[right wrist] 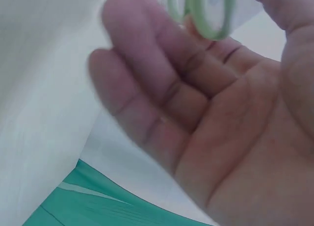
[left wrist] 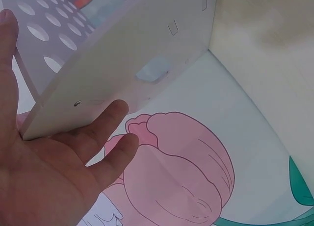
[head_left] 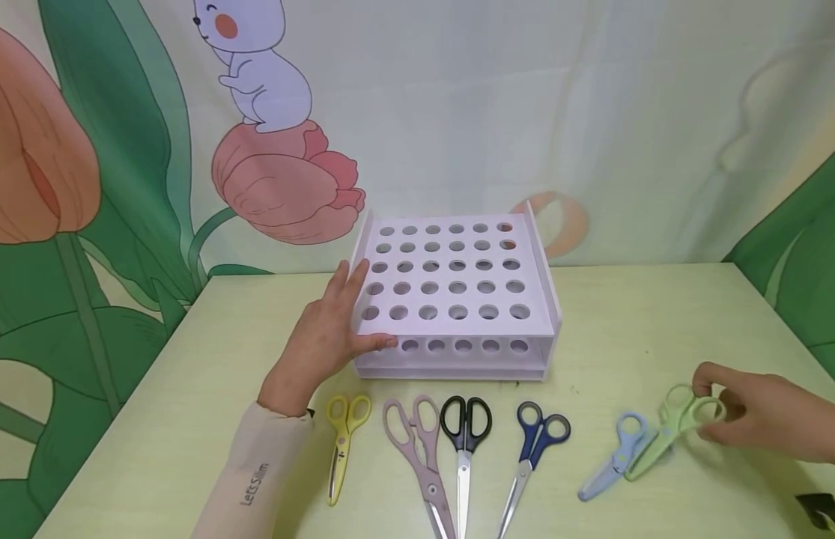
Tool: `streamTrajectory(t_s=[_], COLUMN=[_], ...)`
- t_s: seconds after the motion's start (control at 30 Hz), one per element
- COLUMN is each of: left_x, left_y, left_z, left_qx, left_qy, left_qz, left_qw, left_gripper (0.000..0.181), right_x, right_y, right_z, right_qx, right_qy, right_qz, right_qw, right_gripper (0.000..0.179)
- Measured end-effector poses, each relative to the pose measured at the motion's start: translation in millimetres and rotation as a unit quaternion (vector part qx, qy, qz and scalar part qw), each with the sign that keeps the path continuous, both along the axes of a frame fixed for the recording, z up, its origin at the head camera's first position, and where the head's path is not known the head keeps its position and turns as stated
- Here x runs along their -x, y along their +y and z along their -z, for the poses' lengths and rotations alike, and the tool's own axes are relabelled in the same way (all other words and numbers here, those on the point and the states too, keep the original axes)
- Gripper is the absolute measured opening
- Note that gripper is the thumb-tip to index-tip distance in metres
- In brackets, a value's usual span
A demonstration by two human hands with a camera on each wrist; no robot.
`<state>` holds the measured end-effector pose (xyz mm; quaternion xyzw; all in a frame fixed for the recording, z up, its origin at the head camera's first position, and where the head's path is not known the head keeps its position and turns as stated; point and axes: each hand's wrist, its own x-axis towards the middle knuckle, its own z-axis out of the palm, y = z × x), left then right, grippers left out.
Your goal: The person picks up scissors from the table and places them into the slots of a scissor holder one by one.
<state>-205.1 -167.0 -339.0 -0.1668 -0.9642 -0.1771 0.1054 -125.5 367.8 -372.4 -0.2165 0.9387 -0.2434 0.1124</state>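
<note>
My left hand (head_left: 326, 322) rests on the left side of a white rack (head_left: 444, 301) with rows of round holes. Its thumb lies along the front edge, and in the left wrist view the straight fingers (left wrist: 105, 128) run along the outer side panel. At the right, my right hand (head_left: 761, 412) pinches one handle loop of green scissors (head_left: 668, 430), which overlap light blue scissors (head_left: 615, 460). Part of the green handles also shows beyond the fingers in the right wrist view.
In front of the rack lie yellow scissors (head_left: 344, 442), mauve scissors (head_left: 417, 457), black-handled scissors (head_left: 464, 442) and navy-handled scissors (head_left: 535, 445). All rest on a pale yellow-green table (head_left: 633, 322). Behind hangs a printed curtain (head_left: 444, 112) with tulips and a white animal.
</note>
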Motion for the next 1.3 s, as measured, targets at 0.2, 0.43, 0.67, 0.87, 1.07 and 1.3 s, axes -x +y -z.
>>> streamTrajectory(t_s=[0.2, 0.43, 0.67, 0.87, 1.07, 1.3], left_x=[0.4, 0.6, 0.7, 0.9, 1.0, 1.4], left_y=[0.4, 1.9, 1.9, 1.7, 2.3, 1.0], left_z=[0.4, -0.6, -0.8, -0.6, -0.3, 0.3], left_qx=[0.003, 0.009, 0.009, 0.008, 0.009, 0.010], left_qy=[-0.006, -0.015, -0.017, -0.018, -0.020, -0.014], left_qz=[-0.006, -0.009, -0.010, -0.009, -0.010, -0.008], left_qw=[1.0000, 0.9998, 0.9998, 0.9998, 0.9997, 0.9998], left_gripper=[0.118, 0.117, 0.117, 0.117, 0.117, 0.116], right_x=[3.1, 1.1, 1.4, 0.3, -2.5, -3.5], right_y=[-1, -1, -5, -9, -12, -18], right_z=[-6.6, -11.1, -14.0, -13.8, -14.5, -18.0], right_qx=[0.047, 0.033, 0.066, 0.102, 0.108, 0.105], right_qy=[0.001, 0.006, -0.032, -0.046, -0.030, -0.054], right_qz=[-0.014, 0.029, 0.037, 0.012, -0.001, -0.001], right_qw=[0.9988, 0.9990, 0.9966, 0.9937, 0.9938, 0.9931], right_gripper=[0.039, 0.038, 0.035, 0.034, 0.036, 0.033])
